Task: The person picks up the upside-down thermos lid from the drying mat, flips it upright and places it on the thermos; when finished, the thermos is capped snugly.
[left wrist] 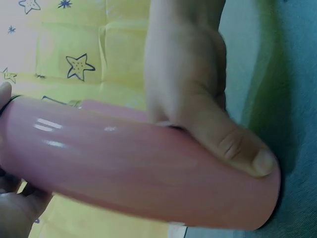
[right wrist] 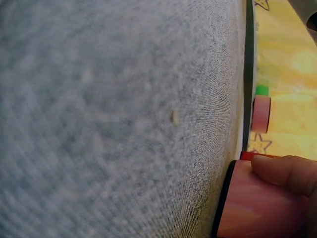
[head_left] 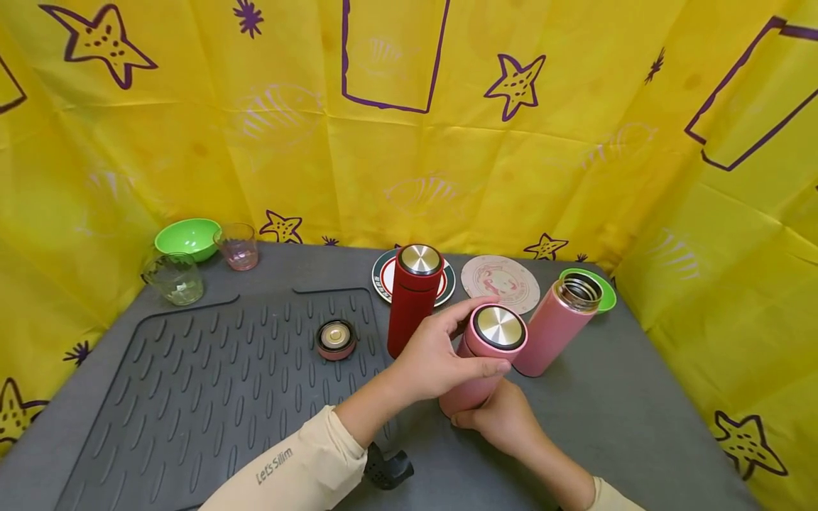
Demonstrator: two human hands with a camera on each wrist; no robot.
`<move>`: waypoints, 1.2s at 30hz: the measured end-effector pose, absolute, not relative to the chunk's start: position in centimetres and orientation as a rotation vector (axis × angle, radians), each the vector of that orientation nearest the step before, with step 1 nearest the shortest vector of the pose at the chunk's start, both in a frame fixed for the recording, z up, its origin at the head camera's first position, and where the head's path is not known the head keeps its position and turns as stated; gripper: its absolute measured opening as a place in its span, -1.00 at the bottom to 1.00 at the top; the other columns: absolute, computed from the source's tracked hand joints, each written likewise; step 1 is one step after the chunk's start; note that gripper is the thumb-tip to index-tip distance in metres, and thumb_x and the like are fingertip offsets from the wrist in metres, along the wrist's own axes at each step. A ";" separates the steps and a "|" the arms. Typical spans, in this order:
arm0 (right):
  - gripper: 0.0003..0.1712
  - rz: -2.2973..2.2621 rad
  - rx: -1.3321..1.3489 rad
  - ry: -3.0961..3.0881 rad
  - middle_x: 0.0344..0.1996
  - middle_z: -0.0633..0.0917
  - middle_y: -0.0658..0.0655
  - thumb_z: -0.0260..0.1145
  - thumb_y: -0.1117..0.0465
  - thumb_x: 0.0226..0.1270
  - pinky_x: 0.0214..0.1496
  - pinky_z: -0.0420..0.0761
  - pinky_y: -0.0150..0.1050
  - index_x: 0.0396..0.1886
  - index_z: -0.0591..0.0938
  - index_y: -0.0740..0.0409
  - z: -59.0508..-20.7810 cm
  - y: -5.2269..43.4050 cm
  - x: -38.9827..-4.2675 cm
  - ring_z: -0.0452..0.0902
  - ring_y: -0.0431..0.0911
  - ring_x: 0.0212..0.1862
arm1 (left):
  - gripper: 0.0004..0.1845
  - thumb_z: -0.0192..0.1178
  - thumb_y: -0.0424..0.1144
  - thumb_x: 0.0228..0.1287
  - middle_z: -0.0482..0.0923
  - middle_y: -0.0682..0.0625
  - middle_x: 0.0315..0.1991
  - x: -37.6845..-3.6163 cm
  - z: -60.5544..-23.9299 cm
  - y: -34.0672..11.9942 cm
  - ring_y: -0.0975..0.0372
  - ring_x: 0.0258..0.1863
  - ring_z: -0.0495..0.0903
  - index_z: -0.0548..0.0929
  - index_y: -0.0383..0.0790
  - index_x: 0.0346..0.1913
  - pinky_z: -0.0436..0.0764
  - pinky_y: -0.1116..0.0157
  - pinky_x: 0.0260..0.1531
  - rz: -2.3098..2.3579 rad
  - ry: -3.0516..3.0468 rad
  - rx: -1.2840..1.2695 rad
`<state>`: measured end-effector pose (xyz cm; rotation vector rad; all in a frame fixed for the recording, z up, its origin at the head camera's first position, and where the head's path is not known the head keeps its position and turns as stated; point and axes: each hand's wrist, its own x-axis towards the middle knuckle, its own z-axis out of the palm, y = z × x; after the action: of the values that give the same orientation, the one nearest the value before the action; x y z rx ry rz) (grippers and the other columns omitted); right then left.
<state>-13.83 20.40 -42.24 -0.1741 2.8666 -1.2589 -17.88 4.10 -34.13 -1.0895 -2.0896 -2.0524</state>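
A pink thermos with a silver-topped lid stands between both hands, tilted slightly in the head view. My left hand grips it round the lid end, thumb across the front. Lower down, my right hand holds the body near the base; its thumb lies along the pink side in the left wrist view. Just right of them is a second pink thermos with its mouth uncovered. A red thermos, lid on, stands behind my left hand. One loose lid lies upside down on the grey mat.
Two plates lie at the back, one dark-rimmed and one pale pink. A green bowl, a pink glass and a clear glass cup stand back left. Another green dish sits behind the uncovered thermos. Yellow cloth surrounds the table.
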 end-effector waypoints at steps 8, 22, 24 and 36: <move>-0.54 -1.296 -0.256 2.880 -0.53 0.62 -0.20 0.68 0.20 -0.34 -0.30 0.53 -0.26 -0.35 0.65 0.02 -42.6 20.5 -14.1 0.49 -0.22 -0.42 | -0.10 0.56 -0.09 -0.06 0.42 0.14 0.13 -17.2 -34.0 4.8 0.33 0.10 0.45 0.26 0.01 0.34 0.49 0.30 0.08 -1.996 -2.203 -0.952; -0.57 -1.240 -0.139 2.895 -0.55 0.63 -0.20 0.68 0.17 -0.36 -0.35 0.55 -0.26 -0.39 0.67 0.02 -42.6 20.6 -13.9 0.51 -0.22 -0.45 | -0.26 0.52 -0.33 -0.01 0.62 0.08 0.01 -18.0 -34.3 4.7 0.29 0.00 0.58 0.48 -0.05 0.30 0.55 0.27 0.04 -2.181 -2.041 -1.050; -0.58 -1.228 -0.146 2.901 -0.56 0.62 -0.21 0.68 0.17 -0.35 -0.34 0.55 -0.26 -0.41 0.67 0.01 -42.6 20.5 -13.8 0.51 -0.23 -0.45 | -0.24 0.51 -0.36 0.01 0.62 0.07 0.02 -17.9 -34.4 4.7 0.27 0.01 0.58 0.46 -0.04 0.33 0.54 0.26 0.06 -2.231 -2.035 -1.049; -0.66 -1.216 -0.190 2.932 -0.56 0.60 -0.16 0.61 0.16 -0.20 -0.40 0.51 -0.26 -0.41 0.63 0.05 -42.7 20.7 -14.1 0.47 -0.23 -0.48 | 0.15 0.32 0.18 0.19 -0.02 0.19 0.52 -14.2 -33.8 1.2 0.31 0.42 0.14 -0.33 0.14 0.56 0.33 0.13 0.28 -1.442 -2.559 -1.017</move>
<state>-14.13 20.69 -42.72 -0.1903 2.9321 -1.2158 -14.23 1.17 -33.78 -1.0173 -2.5595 -1.4420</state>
